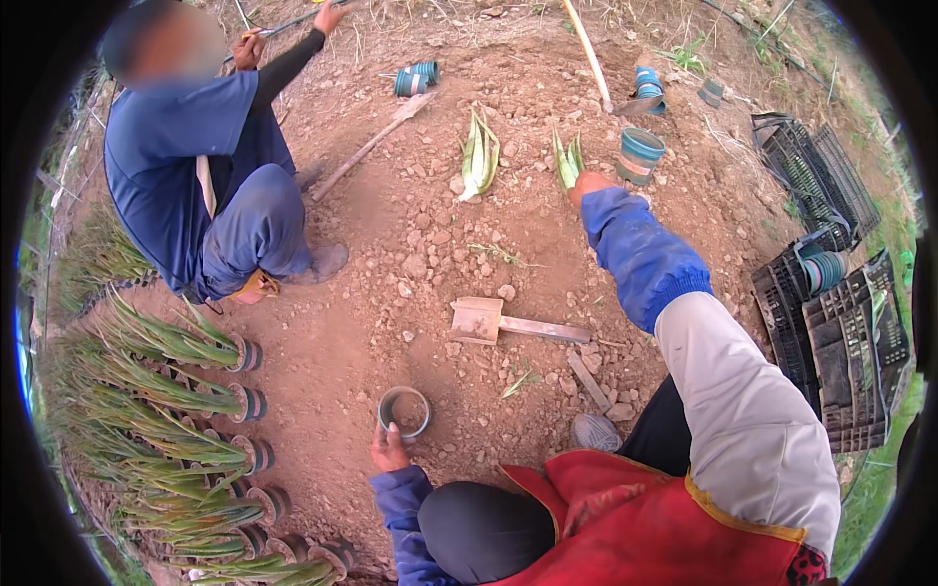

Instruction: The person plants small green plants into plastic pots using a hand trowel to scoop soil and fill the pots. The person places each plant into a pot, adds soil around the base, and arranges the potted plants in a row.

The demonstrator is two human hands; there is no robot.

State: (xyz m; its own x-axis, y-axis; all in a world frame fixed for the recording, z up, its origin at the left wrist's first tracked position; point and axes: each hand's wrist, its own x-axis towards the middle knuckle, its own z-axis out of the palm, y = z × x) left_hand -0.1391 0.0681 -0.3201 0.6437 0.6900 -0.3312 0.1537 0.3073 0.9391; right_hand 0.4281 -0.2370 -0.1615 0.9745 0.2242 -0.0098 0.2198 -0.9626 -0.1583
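Observation:
My left hand (389, 451) grips the rim of a round plant pot (405, 398), held low in front of my knee with its mouth facing up. Stretched out ahead, my right hand (590, 185) closes around the base of a green aloe-like plant (568, 158); its fingers are partly hidden by the sleeve. A second loose plant (480, 158) of the same kind lies on the soil to its left. Just right of my right hand stands a blue-green pot (641, 156). Between my arms a small wooden-handled scoop (477, 319) rests on the ground.
Rows of potted plants (186, 396) lie along the left. A co-worker (186, 146) squats at the upper left beside a long-handled tool (371, 146). Black crates (850, 342) stand at the right. A hoe (592, 59) and stacked pots (649, 88) are at the far side.

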